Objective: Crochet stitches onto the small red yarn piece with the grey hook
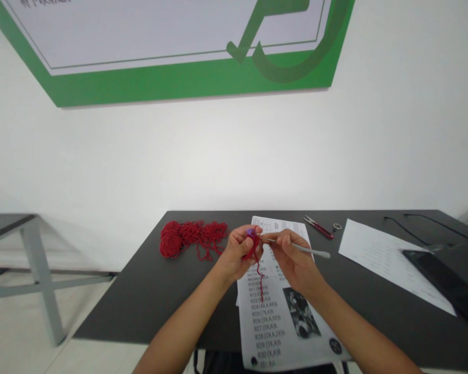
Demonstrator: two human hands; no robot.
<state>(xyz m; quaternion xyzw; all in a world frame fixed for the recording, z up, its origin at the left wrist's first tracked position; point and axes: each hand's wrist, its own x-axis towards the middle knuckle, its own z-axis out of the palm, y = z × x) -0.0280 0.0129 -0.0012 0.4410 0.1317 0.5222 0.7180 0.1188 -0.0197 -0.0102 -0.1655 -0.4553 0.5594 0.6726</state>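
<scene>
My left hand (237,254) pinches a small piece of red crochet work (251,249), with a purple bit at its top that may be a stitch marker. A red yarn tail (261,283) dangles from it over the printed pattern sheet (265,332). In my right hand (294,259) is a crochet hook (315,252), its grey handle pointing right and its tip at the crochet work. Fingers hide much of the piece. To the left of my hands lies a ball of red yarn (170,240) with a loose heap of strands (203,236) beside it.
On the dark table (140,301), red-handled thread snips (319,227) and a small ring (337,227) lie beyond my right hand. Further right are a white paper (386,259), a black phone (440,280) and eyeglasses (421,239). A white wall stands behind.
</scene>
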